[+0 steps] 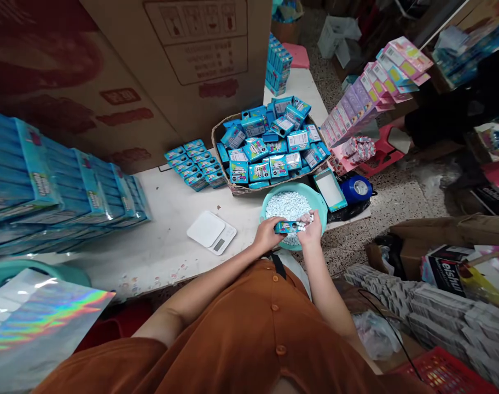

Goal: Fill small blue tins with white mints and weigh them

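left hand (pixel 267 234) had its fingers wrapped round a little blue box (pixel 284 227), right over the near part of the turquoise tub (pixel 320 203); right hand (pixel 312 232) had fingers loosely curled, cradling some white pellets (pixel 302 225) by the box's right end

A white table (pixel 161 219) stands on speckled floor (pixel 391 205).

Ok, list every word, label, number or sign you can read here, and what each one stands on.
"eishui", on the black box at right; any first letter is unclear.
"CARAMELO", apparently, on the blue boxes in the carton; other words are blurred.
Too small or blurred: print on the held box, large cardboard box, pink boxes and scale display.
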`<move>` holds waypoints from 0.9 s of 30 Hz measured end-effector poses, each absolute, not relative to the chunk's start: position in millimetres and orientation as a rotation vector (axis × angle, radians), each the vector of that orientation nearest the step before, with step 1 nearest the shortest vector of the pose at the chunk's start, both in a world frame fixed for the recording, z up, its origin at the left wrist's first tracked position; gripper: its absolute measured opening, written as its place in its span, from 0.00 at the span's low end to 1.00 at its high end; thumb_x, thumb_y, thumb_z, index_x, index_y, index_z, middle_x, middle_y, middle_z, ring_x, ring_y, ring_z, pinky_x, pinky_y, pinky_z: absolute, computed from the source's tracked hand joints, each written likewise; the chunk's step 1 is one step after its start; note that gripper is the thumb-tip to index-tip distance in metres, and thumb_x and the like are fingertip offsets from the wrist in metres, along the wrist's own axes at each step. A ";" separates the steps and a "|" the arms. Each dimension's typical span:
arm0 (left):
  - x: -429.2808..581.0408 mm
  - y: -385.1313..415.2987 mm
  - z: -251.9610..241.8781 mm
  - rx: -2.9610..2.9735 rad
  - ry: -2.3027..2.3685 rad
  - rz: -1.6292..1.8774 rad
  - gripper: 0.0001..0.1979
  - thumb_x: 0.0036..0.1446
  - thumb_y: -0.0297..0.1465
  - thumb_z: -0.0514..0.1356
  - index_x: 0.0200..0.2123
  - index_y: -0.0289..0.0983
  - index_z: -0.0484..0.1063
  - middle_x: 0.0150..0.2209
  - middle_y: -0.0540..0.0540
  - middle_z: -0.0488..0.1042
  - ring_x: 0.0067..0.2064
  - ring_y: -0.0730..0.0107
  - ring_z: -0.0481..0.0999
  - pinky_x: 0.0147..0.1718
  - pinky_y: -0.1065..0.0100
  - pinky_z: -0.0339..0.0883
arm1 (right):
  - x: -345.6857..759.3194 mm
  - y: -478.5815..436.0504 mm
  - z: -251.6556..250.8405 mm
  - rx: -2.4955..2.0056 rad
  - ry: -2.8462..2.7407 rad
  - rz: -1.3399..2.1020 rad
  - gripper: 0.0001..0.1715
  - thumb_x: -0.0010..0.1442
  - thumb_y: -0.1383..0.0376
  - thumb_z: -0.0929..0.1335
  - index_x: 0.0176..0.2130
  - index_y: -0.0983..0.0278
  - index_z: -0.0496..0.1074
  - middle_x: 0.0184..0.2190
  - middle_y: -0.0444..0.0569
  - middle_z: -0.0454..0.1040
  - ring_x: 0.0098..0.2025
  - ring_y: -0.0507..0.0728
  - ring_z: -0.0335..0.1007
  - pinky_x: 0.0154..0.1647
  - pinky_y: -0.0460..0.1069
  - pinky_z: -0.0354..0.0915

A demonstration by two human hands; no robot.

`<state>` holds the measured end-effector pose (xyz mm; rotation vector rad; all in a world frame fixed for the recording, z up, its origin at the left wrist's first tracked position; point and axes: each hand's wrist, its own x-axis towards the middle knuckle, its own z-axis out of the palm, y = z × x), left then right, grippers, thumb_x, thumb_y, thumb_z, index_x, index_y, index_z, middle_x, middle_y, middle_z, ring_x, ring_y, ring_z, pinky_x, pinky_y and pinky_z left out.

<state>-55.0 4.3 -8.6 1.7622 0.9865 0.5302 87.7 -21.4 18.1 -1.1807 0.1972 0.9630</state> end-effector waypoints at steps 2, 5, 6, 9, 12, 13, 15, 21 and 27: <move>-57.8 6.2 -13.7 1.595 1.027 0.521 0.22 0.39 0.25 0.68 0.42 0.39 0.73 0.41 0.47 0.77 0.44 0.62 0.75 0.45 0.64 0.67 | 88.9 -18.8 20.4 -1.072 0.285 1.018 0.16 0.63 0.58 0.60 0.26 0.61 0.56 0.12 0.31 0.50 0.13 0.45 0.50 0.19 0.41 0.59; -58.4 9.0 -15.4 1.487 0.983 0.583 0.22 0.39 0.27 0.68 0.42 0.38 0.72 0.42 0.47 0.77 0.44 0.63 0.75 0.45 0.65 0.67 | 95.1 -17.8 21.8 -0.970 0.264 1.099 0.15 0.63 0.62 0.60 0.25 0.61 0.56 0.13 0.32 0.49 0.13 0.44 0.48 0.16 0.39 0.55; -57.9 10.2 -14.2 1.519 0.954 0.610 0.21 0.40 0.27 0.68 0.42 0.38 0.72 0.42 0.47 0.76 0.45 0.63 0.75 0.46 0.64 0.67 | 97.8 -18.1 19.9 -0.971 0.235 1.116 0.14 0.62 0.62 0.61 0.25 0.61 0.57 0.13 0.32 0.50 0.13 0.44 0.48 0.14 0.39 0.53; -54.6 15.4 -8.8 1.764 0.863 0.604 0.19 0.43 0.23 0.63 0.42 0.40 0.73 0.43 0.46 0.76 0.47 0.61 0.74 0.47 0.62 0.65 | 104.2 -19.5 6.3 -1.076 0.165 1.142 0.16 0.59 0.63 0.64 0.23 0.61 0.55 0.13 0.32 0.49 0.12 0.44 0.48 0.10 0.38 0.48; -49.6 21.9 -8.4 1.944 0.794 0.522 0.21 0.43 0.20 0.60 0.42 0.41 0.73 0.42 0.46 0.77 0.48 0.60 0.73 0.49 0.61 0.63 | 105.2 -21.6 -6.6 -1.172 0.134 1.166 0.19 0.57 0.65 0.65 0.21 0.61 0.52 0.13 0.33 0.51 0.13 0.45 0.51 0.12 0.40 0.54; -48.1 23.4 -9.7 1.927 0.807 0.505 0.20 0.43 0.21 0.61 0.42 0.41 0.73 0.42 0.46 0.77 0.47 0.60 0.74 0.48 0.61 0.64 | 104.6 -22.8 -7.1 -1.178 0.140 1.152 0.18 0.56 0.65 0.65 0.21 0.61 0.52 0.13 0.33 0.53 0.14 0.45 0.54 0.13 0.40 0.57; -45.8 24.2 -12.2 1.827 0.855 0.505 0.19 0.44 0.24 0.62 0.43 0.41 0.73 0.42 0.47 0.77 0.45 0.61 0.75 0.44 0.64 0.66 | 102.5 -25.5 -0.4 -1.162 0.178 1.073 0.16 0.56 0.65 0.65 0.22 0.61 0.54 0.14 0.33 0.56 0.16 0.45 0.57 0.17 0.41 0.60; -39.5 22.8 -12.1 1.613 0.876 0.650 0.19 0.46 0.25 0.64 0.44 0.41 0.72 0.45 0.47 0.76 0.48 0.63 0.74 0.48 0.64 0.66 | 99.4 -15.9 33.6 -1.078 0.176 0.881 0.16 0.58 0.58 0.66 0.25 0.61 0.58 0.14 0.33 0.56 0.16 0.45 0.55 0.17 0.40 0.57; -34.5 34.0 -16.3 1.620 0.836 0.604 0.19 0.45 0.23 0.64 0.42 0.41 0.73 0.44 0.48 0.76 0.47 0.63 0.74 0.47 0.62 0.67 | 106.6 -7.6 21.4 -1.021 0.307 0.974 0.15 0.62 0.61 0.63 0.25 0.62 0.58 0.14 0.33 0.55 0.14 0.44 0.51 0.14 0.38 0.52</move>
